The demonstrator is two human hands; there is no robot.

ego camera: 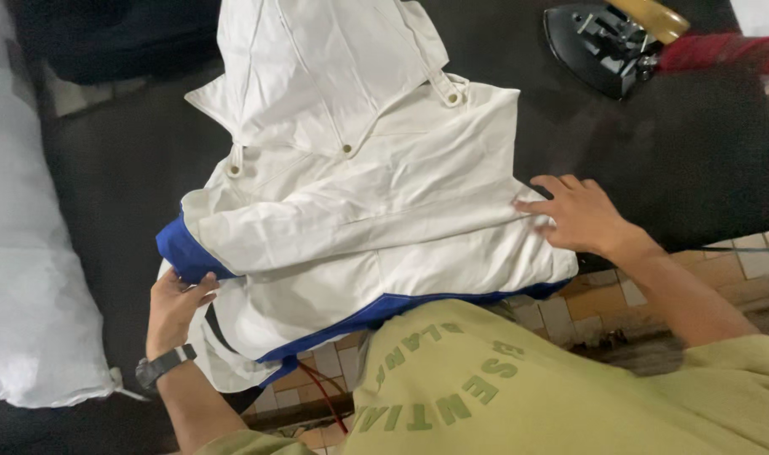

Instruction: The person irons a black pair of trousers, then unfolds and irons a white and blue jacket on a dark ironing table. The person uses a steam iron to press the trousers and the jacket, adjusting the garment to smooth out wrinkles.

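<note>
A white hooded jacket (359, 185) with blue trim lies spread on a black padded surface (671, 160), hood pointing away from me. My left hand (176, 303) grips the jacket's folded left edge by the blue cuff, thumb on top. My right hand (570, 212) rests flat on the jacket's right edge, fingers spread, pressing the cloth against the surface. The jacket's blue hem hangs over the near edge, just above my olive-green shirt.
An iron (608, 38) with a yellow handle lies at the far right of the surface, beside red cloth (721, 50). A white bundle (22, 253) lies along the left. Tiled floor (603, 303) and a red cord (321, 392) show below the surface's edge.
</note>
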